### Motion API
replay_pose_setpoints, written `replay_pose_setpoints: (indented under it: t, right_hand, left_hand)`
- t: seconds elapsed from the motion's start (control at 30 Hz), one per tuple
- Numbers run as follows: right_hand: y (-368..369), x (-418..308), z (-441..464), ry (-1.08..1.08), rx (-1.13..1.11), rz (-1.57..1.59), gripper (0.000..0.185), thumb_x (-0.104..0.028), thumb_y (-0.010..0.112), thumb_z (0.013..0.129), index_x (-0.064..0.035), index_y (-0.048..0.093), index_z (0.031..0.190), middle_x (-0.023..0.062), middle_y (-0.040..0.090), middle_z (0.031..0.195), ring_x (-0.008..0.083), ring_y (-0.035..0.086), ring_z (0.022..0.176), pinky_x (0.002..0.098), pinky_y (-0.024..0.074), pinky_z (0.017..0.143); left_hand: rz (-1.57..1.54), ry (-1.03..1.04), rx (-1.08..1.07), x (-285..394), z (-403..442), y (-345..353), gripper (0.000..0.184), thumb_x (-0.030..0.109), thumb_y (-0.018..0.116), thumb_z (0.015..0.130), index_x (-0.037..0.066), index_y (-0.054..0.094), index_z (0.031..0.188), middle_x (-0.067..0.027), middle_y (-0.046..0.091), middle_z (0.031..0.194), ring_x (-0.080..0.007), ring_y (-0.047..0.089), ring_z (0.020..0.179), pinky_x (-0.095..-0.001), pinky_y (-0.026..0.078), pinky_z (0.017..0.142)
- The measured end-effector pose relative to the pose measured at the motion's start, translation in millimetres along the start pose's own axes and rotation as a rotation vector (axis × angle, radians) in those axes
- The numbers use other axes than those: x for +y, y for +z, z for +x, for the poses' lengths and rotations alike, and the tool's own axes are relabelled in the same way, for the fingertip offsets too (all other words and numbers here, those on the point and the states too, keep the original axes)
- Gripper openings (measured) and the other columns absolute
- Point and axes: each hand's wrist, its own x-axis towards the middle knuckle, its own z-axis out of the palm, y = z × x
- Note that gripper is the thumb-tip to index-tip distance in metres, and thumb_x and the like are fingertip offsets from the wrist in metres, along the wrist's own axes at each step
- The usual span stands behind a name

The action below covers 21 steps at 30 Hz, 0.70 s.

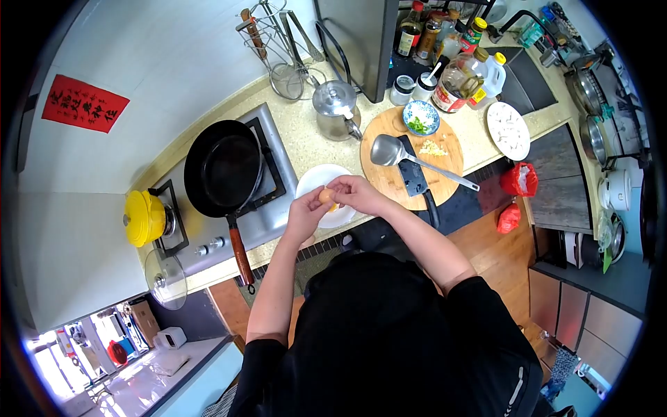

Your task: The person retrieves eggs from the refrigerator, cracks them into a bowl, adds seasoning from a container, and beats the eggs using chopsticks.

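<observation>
Both my hands are together over a white bowl (309, 179) at the counter's front edge. My left hand (304, 214) grips a brown egg (325, 196) from the left. On its other side, my right hand (360, 194) closes its fingertips on the same egg. A bit of yellow shows just under the egg, and my hands hide much of the bowl. To the right, a round wooden cutting board (382, 130) carries a metal spatula (389, 150) lying across a dark-bladed cleaver (413, 179). Chopped garlic (432, 148) and a patterned bowl (421, 117) with green pieces are also on the board.
A black frying pan (224, 167) sits on the stove, its wooden handle (240, 254) jutting past the front edge. Further left are a yellow pot (144, 218) and a glass lid (165, 279). A metal pitcher (335, 111), several bottles and a white plate (508, 131) stand along the counter.
</observation>
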Motion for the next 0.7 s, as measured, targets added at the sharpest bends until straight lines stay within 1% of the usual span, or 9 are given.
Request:
replay_pose_setpoints:
  t: [0.1, 0.2, 0.3, 0.4, 0.5, 0.6, 0.7]
  right_hand:
    - [3.1, -7.5, -3.6, 0.005, 0.031, -0.069, 0.027, -0.008, 0.068, 0.091, 0.0042, 0.063, 0.114, 0.0085, 0.070, 0.097, 0.0120, 0.065, 0.085, 0.0249, 0.0542, 0.076]
    - [7.4, -14.5, -7.6, -0.082, 0.019, -0.103, 0.028, -0.008, 0.069, 0.090, 0.0050, 0.064, 0.115, 0.0079, 0.071, 0.093, 0.0110, 0.066, 0.082, 0.0242, 0.0536, 0.076]
    - [7.0, -15.3, -8.9, -0.076, 0.031, -0.146, 0.029, -0.009, 0.070, 0.090, 0.0031, 0.064, 0.116, 0.0070, 0.071, 0.091, 0.0098, 0.065, 0.079, 0.0240, 0.0528, 0.074]
    - [5.7, -13.8, -7.7, -0.030, 0.017, -0.259, 0.036, -0.008, 0.071, 0.087, 0.0007, 0.063, 0.121, 0.0062, 0.070, 0.096, 0.0100, 0.063, 0.082, 0.0250, 0.0517, 0.074]
    - [9.8, -21.3, -11.8, -0.077, 0.063, -0.374, 0.031, -0.008, 0.071, 0.086, -0.0023, 0.067, 0.116, 0.0092, 0.072, 0.091, 0.0098, 0.064, 0.078, 0.0264, 0.0522, 0.072]
    - [10.0, -21.6, -9.6, -0.097, 0.052, -0.385, 0.031, -0.009, 0.070, 0.085, -0.0044, 0.068, 0.116, 0.0110, 0.072, 0.089, 0.0140, 0.066, 0.078, 0.0289, 0.0528, 0.073]
    - [10.6, -30.3, -10.7, -0.153, 0.029, -0.500, 0.028, -0.012, 0.069, 0.083, -0.0072, 0.070, 0.111, 0.0139, 0.071, 0.087, 0.0222, 0.067, 0.076, 0.0323, 0.0531, 0.074]
  left_hand:
    - [-0.064, 0.001, -0.053, -3.3, 1.4, -5.0, 0.047, 0.006, 0.064, 0.094, -0.009, 0.048, 0.136, -0.0106, 0.067, 0.111, -0.0125, 0.064, 0.099, -0.0261, 0.053, 0.088]
    - [-0.068, -0.004, -0.077, -0.5, 0.3, -6.7, 0.046, 0.007, 0.061, 0.096, -0.009, 0.047, 0.137, -0.0103, 0.066, 0.112, -0.0128, 0.063, 0.099, -0.0265, 0.052, 0.090]
    - [-0.017, -0.001, -0.116, 0.5, -0.1, -7.0, 0.046, 0.007, 0.060, 0.097, -0.008, 0.046, 0.138, -0.0104, 0.066, 0.113, -0.0133, 0.063, 0.099, -0.0264, 0.052, 0.089]
    - [-0.005, -0.007, -0.131, 4.1, -1.6, -6.8, 0.046, 0.006, 0.058, 0.097, -0.008, 0.045, 0.139, -0.0110, 0.065, 0.115, -0.0140, 0.064, 0.100, -0.0270, 0.053, 0.090]
    - [0.051, 0.001, -0.130, 1.7, 0.9, -6.2, 0.044, 0.005, 0.056, 0.097, -0.008, 0.046, 0.139, -0.0118, 0.065, 0.116, -0.0148, 0.064, 0.100, -0.0281, 0.053, 0.090]
    - [0.070, -0.013, -0.123, -1.9, 3.3, -5.9, 0.043, 0.006, 0.055, 0.098, -0.007, 0.047, 0.138, -0.0104, 0.066, 0.113, -0.0141, 0.064, 0.097, -0.0276, 0.053, 0.088]
    - [0.119, -0.020, -0.119, -0.9, 4.4, -3.9, 0.041, 0.007, 0.054, 0.098, -0.005, 0.049, 0.137, -0.0084, 0.067, 0.109, -0.0133, 0.064, 0.094, -0.0271, 0.053, 0.086]
